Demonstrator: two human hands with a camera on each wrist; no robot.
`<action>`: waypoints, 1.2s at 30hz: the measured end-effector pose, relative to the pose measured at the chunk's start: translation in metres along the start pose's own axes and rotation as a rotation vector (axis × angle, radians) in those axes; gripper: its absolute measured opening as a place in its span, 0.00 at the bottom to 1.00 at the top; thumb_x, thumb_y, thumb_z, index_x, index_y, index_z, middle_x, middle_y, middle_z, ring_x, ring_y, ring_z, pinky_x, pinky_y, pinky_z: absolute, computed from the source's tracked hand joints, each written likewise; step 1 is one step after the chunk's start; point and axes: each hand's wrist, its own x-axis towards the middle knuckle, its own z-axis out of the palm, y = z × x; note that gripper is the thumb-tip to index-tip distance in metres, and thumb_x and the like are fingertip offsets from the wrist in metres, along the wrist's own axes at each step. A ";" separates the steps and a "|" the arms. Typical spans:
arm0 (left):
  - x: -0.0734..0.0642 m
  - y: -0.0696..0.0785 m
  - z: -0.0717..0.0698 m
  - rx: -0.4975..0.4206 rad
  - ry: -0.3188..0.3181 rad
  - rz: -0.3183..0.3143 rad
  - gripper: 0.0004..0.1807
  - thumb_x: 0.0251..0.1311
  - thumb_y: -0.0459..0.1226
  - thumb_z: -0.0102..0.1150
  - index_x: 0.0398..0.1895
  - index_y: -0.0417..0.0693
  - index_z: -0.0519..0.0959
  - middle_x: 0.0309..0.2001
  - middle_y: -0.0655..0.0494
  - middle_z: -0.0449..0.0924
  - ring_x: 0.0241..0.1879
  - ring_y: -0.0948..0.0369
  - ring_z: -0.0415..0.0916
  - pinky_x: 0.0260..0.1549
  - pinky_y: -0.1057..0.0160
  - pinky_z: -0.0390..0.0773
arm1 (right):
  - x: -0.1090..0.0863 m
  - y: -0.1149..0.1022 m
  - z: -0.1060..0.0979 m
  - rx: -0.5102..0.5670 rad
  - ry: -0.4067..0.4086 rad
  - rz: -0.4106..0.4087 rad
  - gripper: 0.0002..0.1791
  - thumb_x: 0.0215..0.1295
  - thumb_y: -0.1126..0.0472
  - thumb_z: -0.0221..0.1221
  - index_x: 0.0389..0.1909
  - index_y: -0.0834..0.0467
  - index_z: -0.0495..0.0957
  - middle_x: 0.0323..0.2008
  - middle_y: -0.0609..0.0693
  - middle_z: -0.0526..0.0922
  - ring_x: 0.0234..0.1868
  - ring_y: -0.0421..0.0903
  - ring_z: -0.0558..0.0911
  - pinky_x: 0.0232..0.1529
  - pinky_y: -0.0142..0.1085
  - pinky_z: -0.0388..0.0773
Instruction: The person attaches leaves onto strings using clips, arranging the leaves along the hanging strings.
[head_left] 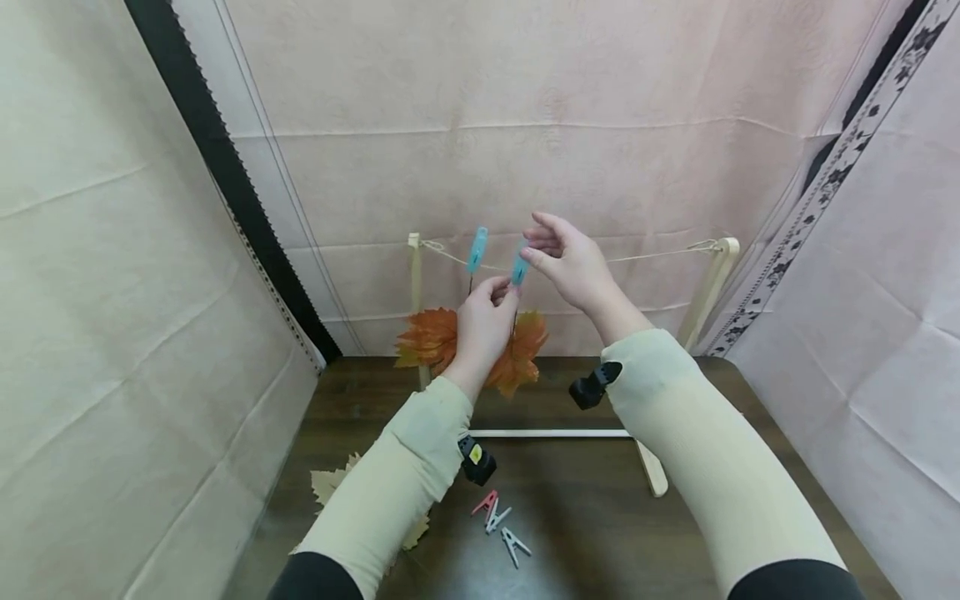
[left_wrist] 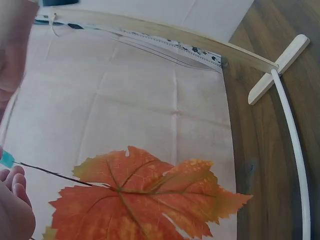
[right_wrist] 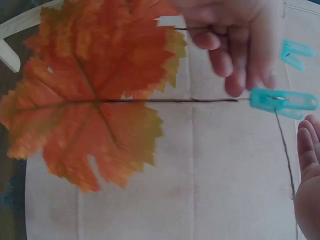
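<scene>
Two blue clothespins sit on the string (head_left: 651, 256) of a wooden rack. The nearer clothespin (right_wrist: 283, 101) grips the thin end of a dark leaf stem (right_wrist: 170, 101), and an orange maple leaf (left_wrist: 135, 195) hangs from it. My left hand (head_left: 486, 325) has loosely bent fingers, with fingertips right at this clothespin's lower end. Beside its upper end is my right hand (head_left: 570, 262), fingers relaxed and a little apart from it in the right wrist view. The other clothespin (head_left: 477, 250) stands to the left, above a second orange leaf (head_left: 429, 337), partly hidden behind my left hand.
Rack posts (head_left: 708, 292) rise at both ends, joined low down by a white bar (head_left: 551, 433). On the dark wooden table (head_left: 585, 533) lie a red clothespin (head_left: 487, 502) and pale grey ones (head_left: 514, 546). Pale leaves (head_left: 327, 483) show beneath my left forearm. Cloth walls surround the table.
</scene>
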 end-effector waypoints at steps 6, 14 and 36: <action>-0.006 0.002 -0.008 -0.041 0.015 -0.002 0.20 0.53 0.48 0.54 0.47 0.49 0.74 0.38 0.64 0.77 0.37 0.69 0.73 0.37 0.67 0.72 | -0.008 0.004 0.003 0.033 0.047 -0.015 0.34 0.52 0.44 0.55 0.60 0.48 0.60 0.50 0.42 0.73 0.46 0.34 0.72 0.46 0.29 0.67; -0.010 -0.003 -0.016 -0.055 0.025 0.005 0.19 0.51 0.49 0.56 0.45 0.52 0.75 0.36 0.65 0.77 0.36 0.68 0.73 0.36 0.66 0.72 | -0.021 0.010 0.005 0.090 0.099 -0.024 0.31 0.52 0.49 0.58 0.57 0.51 0.63 0.49 0.45 0.74 0.47 0.38 0.73 0.47 0.32 0.67; -0.025 -0.038 -0.051 -0.042 -0.011 0.021 0.22 0.49 0.46 0.59 0.48 0.48 0.74 0.39 0.60 0.76 0.37 0.65 0.70 0.38 0.64 0.70 | -0.070 0.060 0.044 0.187 0.178 -0.040 0.23 0.56 0.56 0.56 0.52 0.60 0.68 0.43 0.53 0.77 0.44 0.44 0.75 0.43 0.35 0.70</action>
